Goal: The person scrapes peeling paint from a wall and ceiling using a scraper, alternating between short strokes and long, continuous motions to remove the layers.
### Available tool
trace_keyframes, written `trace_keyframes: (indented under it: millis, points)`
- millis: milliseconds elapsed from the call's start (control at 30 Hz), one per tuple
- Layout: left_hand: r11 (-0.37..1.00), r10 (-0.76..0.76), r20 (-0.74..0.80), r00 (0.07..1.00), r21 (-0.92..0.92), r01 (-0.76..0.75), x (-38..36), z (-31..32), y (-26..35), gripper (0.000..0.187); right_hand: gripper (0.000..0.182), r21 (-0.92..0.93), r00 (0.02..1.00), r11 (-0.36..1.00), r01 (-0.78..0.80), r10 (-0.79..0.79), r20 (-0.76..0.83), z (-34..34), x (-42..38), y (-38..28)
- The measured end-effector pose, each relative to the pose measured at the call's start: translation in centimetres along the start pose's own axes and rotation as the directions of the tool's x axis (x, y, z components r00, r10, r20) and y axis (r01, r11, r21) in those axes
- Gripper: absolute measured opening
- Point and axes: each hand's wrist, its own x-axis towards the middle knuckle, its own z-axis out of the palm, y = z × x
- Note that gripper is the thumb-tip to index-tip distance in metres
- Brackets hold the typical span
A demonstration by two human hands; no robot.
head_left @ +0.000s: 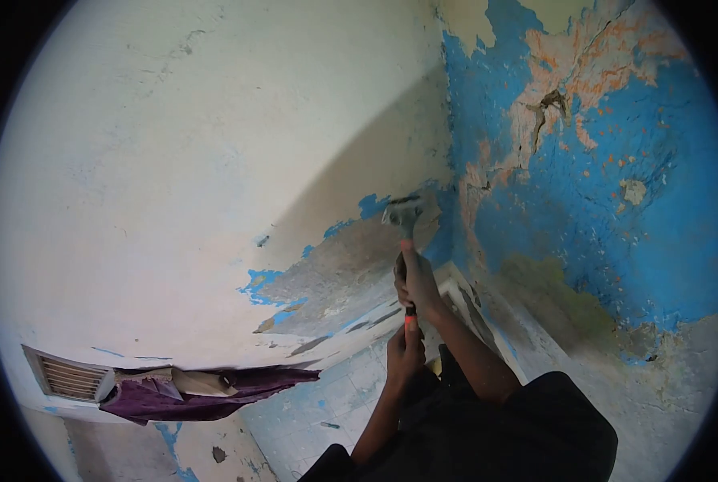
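Note:
A long-handled scraper (405,213) with a wide head points up toward the corner, its blade at the edge of a bare grey patch (347,261) on the cream wall. My right hand (415,281) is closed around the upper handle, just below the head. Lower down, my left hand (407,347) wraps the handle's end, where a bit of orange shows. Ragged blue paint (263,285) borders the grey patch.
On the right, the blue wall (640,161) has peeling paint and a deep crack (550,104). A slatted vent (70,377) sits at lower left, beside purple cloth (206,406) with brown pieces on it. A small slim object (329,425) lies on the tiled floor (295,418).

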Motion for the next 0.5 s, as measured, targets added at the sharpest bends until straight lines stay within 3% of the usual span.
trace_keyframes:
  millis: [200,233,367,500]
  points:
    - [0.994,-0.013,0.052,0.999,-0.107,0.019,0.4,0.1,-0.2,0.048,0.055,-0.049,0.999,0.998,0.026,-0.028,-0.029,-0.1,0.5,1.1]
    - [0.998,0.033,0.047,0.998,-0.055,-0.031,0.5,-0.3,-0.6,0.05,0.056,-0.039,0.999,0.999,0.029,-0.029,-0.02,-0.1,0.6,1.7]
    - [0.993,0.063,0.035,0.997,-0.101,-0.059,-0.6,-2.9,-4.3,0.05,0.056,-0.133,0.996,0.99,0.044,-0.032,0.085,0.8,0.1,5.5]
    - [0.985,0.053,0.021,0.998,-0.166,-0.049,-3.0,-5.3,-9.3,0.053,0.055,-0.199,0.995,0.98,-0.021,0.04,0.09,2.2,-1.5,10.5]
